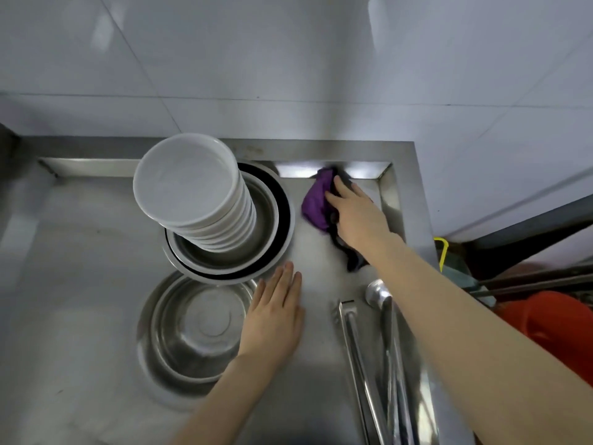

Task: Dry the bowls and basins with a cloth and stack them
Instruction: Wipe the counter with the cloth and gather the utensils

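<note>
A tall stack of white bowls (189, 184) stands inside nested steel basins (269, 232) at the back of the steel counter (80, 252). In front of them sits a single steel basin (192, 329), upright and empty. A crumpled purple and black cloth (316, 200) lies in the back right corner. My right hand (356, 213) reaches over it, fingers resting on the cloth. My left hand (276, 313) lies flat on the counter, fingers straight, right beside the single basin's rim.
Steel tongs (349, 335) and a ladle (380, 297) lie along the counter's right side. A raised lip (388, 194) borders the counter at the back and right. Beyond the right edge sit an orange bucket (552, 322) and dark poles. A tiled wall stands behind.
</note>
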Tool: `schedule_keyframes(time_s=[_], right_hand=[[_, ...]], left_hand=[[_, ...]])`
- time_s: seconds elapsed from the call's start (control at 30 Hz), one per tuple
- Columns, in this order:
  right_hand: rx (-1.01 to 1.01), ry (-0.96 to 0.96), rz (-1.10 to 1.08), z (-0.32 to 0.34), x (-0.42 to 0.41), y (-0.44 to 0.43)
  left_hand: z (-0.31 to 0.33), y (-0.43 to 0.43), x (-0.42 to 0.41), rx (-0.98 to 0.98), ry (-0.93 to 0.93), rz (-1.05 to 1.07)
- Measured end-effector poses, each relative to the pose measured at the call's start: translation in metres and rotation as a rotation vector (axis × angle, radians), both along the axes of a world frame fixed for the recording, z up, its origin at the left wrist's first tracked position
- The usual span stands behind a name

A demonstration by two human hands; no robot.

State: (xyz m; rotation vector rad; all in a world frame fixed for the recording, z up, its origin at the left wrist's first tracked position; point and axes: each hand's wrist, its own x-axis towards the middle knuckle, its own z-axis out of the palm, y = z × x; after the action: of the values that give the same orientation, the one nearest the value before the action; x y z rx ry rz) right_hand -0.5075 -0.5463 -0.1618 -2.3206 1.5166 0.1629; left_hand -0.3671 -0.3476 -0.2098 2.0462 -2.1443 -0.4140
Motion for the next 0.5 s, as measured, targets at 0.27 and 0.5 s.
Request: schedule_keyframes(time_s=[0.27,0.5], right_hand=[[0.015,-0.064,0.199,0.006,0.005,0.043],[0.138,-0.001,0.364,0.016,0.020,0.080]], left_hand=[[0.041,0.045,0.043,-0.247,0.418,0.431],[0.038,0.061,0.079,-0.064,0.321,0.465]])
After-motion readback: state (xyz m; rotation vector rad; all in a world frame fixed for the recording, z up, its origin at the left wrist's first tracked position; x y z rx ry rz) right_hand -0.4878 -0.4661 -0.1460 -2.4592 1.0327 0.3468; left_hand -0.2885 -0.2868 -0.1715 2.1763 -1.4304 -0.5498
